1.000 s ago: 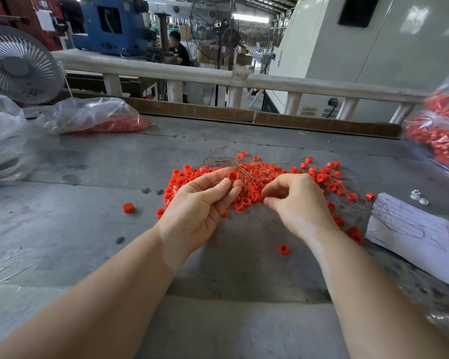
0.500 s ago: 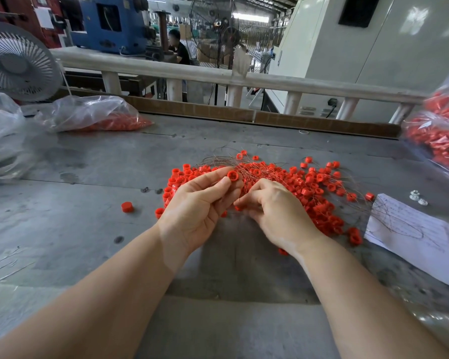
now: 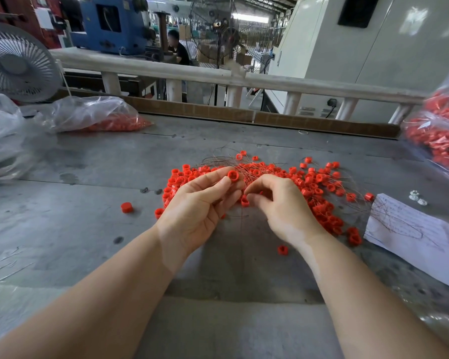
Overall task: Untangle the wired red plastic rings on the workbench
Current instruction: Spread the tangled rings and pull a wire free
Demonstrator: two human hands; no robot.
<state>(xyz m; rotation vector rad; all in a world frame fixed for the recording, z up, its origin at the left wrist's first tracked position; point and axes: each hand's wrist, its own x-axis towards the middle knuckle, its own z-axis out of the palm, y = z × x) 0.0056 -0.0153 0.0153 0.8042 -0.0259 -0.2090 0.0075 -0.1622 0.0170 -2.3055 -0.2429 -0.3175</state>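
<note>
At frame centre, our left hand (image 3: 197,203) pinched one red ring (image 3: 233,175) between thumb and fingertips, while our right hand (image 3: 280,203) curled beside it; whether it gripped wire we could not tell. Beyond lay the tangled pile (image 3: 309,185) on the grey workbench (image 3: 88,229): light, hard, smooth rings on thin springy wire, which we judged best taken ring by ring.

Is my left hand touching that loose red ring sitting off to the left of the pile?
Apart. The head view shows bare grey workbench between the left hand and the loose ring.
</note>
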